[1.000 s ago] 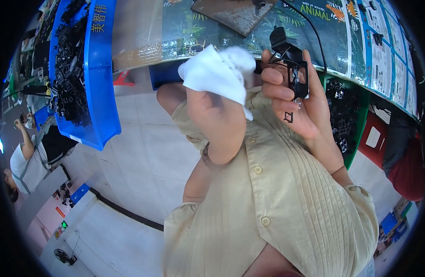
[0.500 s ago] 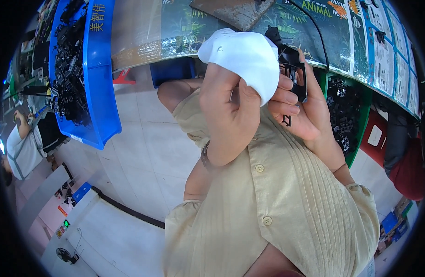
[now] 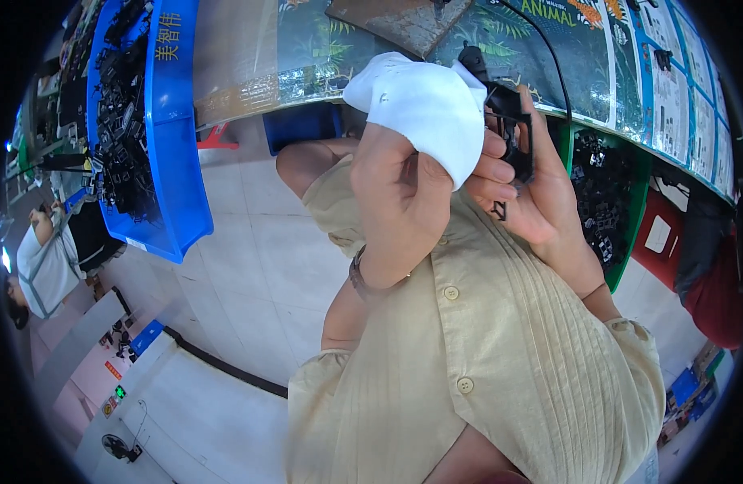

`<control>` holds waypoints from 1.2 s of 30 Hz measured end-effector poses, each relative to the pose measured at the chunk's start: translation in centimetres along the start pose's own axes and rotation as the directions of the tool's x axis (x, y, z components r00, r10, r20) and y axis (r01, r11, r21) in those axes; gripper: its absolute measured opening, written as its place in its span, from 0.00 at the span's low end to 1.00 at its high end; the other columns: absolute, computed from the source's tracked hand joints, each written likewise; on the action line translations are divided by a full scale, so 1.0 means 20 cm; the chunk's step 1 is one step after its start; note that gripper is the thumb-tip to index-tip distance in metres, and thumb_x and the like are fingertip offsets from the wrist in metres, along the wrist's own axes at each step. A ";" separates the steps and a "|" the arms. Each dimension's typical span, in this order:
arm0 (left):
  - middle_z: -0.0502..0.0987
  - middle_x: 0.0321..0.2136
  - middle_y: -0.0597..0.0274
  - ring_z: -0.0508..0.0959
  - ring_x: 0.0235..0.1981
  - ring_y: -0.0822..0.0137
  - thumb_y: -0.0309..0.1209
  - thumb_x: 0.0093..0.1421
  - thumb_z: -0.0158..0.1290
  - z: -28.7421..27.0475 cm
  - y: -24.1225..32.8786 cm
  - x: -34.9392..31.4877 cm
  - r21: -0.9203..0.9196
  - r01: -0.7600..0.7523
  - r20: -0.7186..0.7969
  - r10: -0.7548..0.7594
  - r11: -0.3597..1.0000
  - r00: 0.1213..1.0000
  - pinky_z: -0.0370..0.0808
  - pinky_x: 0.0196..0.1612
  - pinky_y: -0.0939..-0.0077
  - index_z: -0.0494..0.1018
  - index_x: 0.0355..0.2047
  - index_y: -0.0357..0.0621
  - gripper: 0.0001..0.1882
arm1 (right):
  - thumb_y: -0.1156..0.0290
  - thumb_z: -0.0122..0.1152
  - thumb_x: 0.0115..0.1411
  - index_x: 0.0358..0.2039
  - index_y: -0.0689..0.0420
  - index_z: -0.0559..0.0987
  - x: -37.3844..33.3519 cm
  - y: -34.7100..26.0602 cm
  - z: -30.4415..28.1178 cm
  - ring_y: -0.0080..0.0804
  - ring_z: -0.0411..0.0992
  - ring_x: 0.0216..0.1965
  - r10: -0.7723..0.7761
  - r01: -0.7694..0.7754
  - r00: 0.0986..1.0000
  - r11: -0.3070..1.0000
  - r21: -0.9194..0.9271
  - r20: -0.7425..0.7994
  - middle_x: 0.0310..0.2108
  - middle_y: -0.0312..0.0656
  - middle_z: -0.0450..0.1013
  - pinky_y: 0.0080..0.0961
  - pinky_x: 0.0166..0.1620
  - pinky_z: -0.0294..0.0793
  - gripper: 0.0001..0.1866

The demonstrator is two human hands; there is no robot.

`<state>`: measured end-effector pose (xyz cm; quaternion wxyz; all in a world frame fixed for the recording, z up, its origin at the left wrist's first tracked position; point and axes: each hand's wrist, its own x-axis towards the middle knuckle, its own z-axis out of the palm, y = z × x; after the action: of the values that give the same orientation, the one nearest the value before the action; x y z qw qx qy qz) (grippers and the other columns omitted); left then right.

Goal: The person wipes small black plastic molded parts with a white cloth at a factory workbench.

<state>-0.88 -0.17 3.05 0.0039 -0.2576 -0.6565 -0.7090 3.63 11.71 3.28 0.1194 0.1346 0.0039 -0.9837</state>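
Note:
My left hand (image 3: 396,198) is closed on a white cloth (image 3: 424,109), which covers its fingertips and bunches up against the part beside it. To the right, my right hand (image 3: 549,194) grips a black plastic frame-shaped part (image 3: 513,129), its fingers curled round the near side. The cloth hides the frame's left edge, so I cannot tell whether the two are pressed together. A small black open-framed piece (image 3: 500,210) shows below the curled fingers, against the right palm. Both hands are raised in front of my body, by the table edge.
A blue bin (image 3: 178,161) of black parts stands at the left; a green bin (image 3: 634,194) of similar parts sits at the right, below the table (image 3: 234,64). A metal plate (image 3: 396,24) and a black cable (image 3: 553,48) lie on the tabletop. Another person (image 3: 49,266) is at far left.
The black frame has turned slightly in my right hand. The cloth has shifted a little, and a fold now stands up at its upper right. Both hands keep nearly the same place.

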 end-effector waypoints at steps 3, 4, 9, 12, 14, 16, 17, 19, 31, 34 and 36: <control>0.73 0.28 0.60 0.73 0.24 0.74 0.28 0.59 0.39 0.00 -0.01 -0.01 -0.056 -0.007 -0.054 0.004 0.998 0.999 0.67 0.26 0.88 0.67 0.38 0.33 0.12 | 0.58 0.41 0.61 0.34 0.59 0.63 0.00 0.02 0.02 0.20 0.59 0.22 -0.243 0.199 0.969 0.866 -0.458 -0.040 0.24 0.35 0.60 0.16 0.22 0.61 0.15; 0.73 0.31 0.61 0.72 0.29 0.74 0.28 0.59 0.39 -0.02 -0.01 -0.03 -0.105 0.141 -0.111 -0.152 0.984 0.982 0.68 0.31 0.85 0.66 0.40 0.32 0.13 | 0.60 0.46 0.58 0.39 0.60 0.63 0.00 0.00 -0.01 0.20 0.62 0.24 -0.258 0.220 0.966 0.834 -0.506 -0.006 0.27 0.37 0.63 0.17 0.24 0.64 0.16; 0.71 0.35 0.60 0.72 0.35 0.72 0.28 0.60 0.39 -0.07 -0.01 -0.05 -0.136 0.337 -0.185 -0.358 0.932 0.915 0.70 0.37 0.79 0.65 0.43 0.32 0.14 | 0.65 0.54 0.54 0.48 0.64 0.60 -0.05 -0.02 -0.01 0.22 0.68 0.28 -0.453 0.315 0.891 0.555 -0.770 0.038 0.34 0.42 0.67 0.17 0.29 0.68 0.25; 0.72 0.35 0.59 0.73 0.35 0.72 0.32 0.61 0.38 -0.08 -0.02 -0.07 -0.159 0.403 -0.284 -0.432 0.901 0.856 0.70 0.38 0.78 0.65 0.42 0.33 0.16 | 0.73 0.58 0.50 0.47 0.63 0.61 -0.06 -0.02 0.04 0.23 0.68 0.35 -0.556 0.309 0.828 0.343 -0.887 0.073 0.36 0.41 0.68 0.18 0.35 0.69 0.25; 0.72 0.35 0.59 0.73 0.35 0.71 0.35 0.62 0.37 -0.09 -0.02 -0.07 -0.191 0.424 -0.325 -0.465 0.885 0.824 0.70 0.38 0.78 0.66 0.42 0.33 0.17 | 0.73 0.59 0.49 0.47 0.63 0.62 -0.06 -0.03 0.01 0.22 0.68 0.36 -0.586 0.318 0.800 0.236 -0.918 0.127 0.37 0.41 0.68 0.17 0.36 0.69 0.25; 0.71 0.35 0.60 0.71 0.35 0.74 0.38 0.63 0.35 -0.12 -0.01 -0.06 -0.416 0.476 -0.152 -0.576 0.775 0.803 0.68 0.39 0.82 0.66 0.40 0.32 0.19 | 0.73 0.60 0.48 0.46 0.63 0.63 -0.06 -0.04 -0.01 0.22 0.68 0.36 -0.610 0.321 0.772 0.128 -0.939 0.181 0.37 0.40 0.68 0.16 0.36 0.68 0.25; 0.71 0.35 0.60 0.71 0.35 0.74 0.38 0.63 0.35 -0.12 0.01 -0.04 -0.415 0.477 -0.148 -0.575 0.775 0.805 0.68 0.39 0.82 0.66 0.40 0.32 0.19 | 0.74 0.61 0.47 0.45 0.62 0.64 -0.07 -0.05 -0.01 0.21 0.68 0.36 -0.618 0.308 0.757 0.047 -0.950 0.214 0.37 0.40 0.68 0.15 0.37 0.68 0.25; 0.71 0.35 0.60 0.72 0.34 0.73 0.41 0.62 0.36 -0.12 0.05 -0.01 -0.655 0.508 0.087 -0.612 0.560 0.786 0.68 0.38 0.80 0.67 0.38 0.32 0.21 | 0.74 0.62 0.46 0.44 0.62 0.65 -0.07 -0.05 -0.02 0.21 0.68 0.36 -0.621 0.294 0.743 -0.032 -0.955 0.249 0.37 0.39 0.68 0.15 0.37 0.67 0.24; 0.72 0.31 0.65 0.70 0.30 0.80 0.22 0.56 0.44 -0.10 0.03 -0.04 -0.400 0.602 0.007 -0.655 0.691 0.756 0.66 0.34 0.87 0.67 0.37 0.34 0.09 | 0.74 0.63 0.45 0.45 0.59 0.65 -0.11 -0.08 -0.03 0.23 0.65 0.41 -0.595 0.295 0.752 -0.081 -0.952 0.283 0.40 0.38 0.67 0.17 0.41 0.65 0.26; 0.72 0.31 0.63 0.71 0.29 0.78 0.30 0.57 0.44 -0.08 0.04 -0.04 -0.303 0.531 -0.148 -0.590 0.791 0.794 0.68 0.32 0.85 0.66 0.37 0.37 0.11 | 0.74 0.63 0.45 0.45 0.59 0.65 -0.12 -0.09 -0.05 0.23 0.65 0.41 -0.597 0.283 0.750 -0.102 -0.954 0.286 0.41 0.37 0.66 0.17 0.42 0.64 0.26; 0.71 0.33 0.62 0.71 0.33 0.75 0.31 0.57 0.42 -0.08 0.04 -0.04 -0.279 0.507 -0.169 -0.561 0.815 0.810 0.68 0.35 0.83 0.65 0.39 0.37 0.12 | 0.74 0.62 0.46 0.46 0.59 0.65 -0.13 -0.08 -0.07 0.24 0.65 0.41 -0.595 0.275 0.764 -0.054 -0.960 0.252 0.42 0.37 0.66 0.17 0.42 0.64 0.26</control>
<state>-0.50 -2.03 3.41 -0.1449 0.0287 -0.6138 -0.7755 5.95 14.00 2.54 -0.1480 0.1329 0.7008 -0.6851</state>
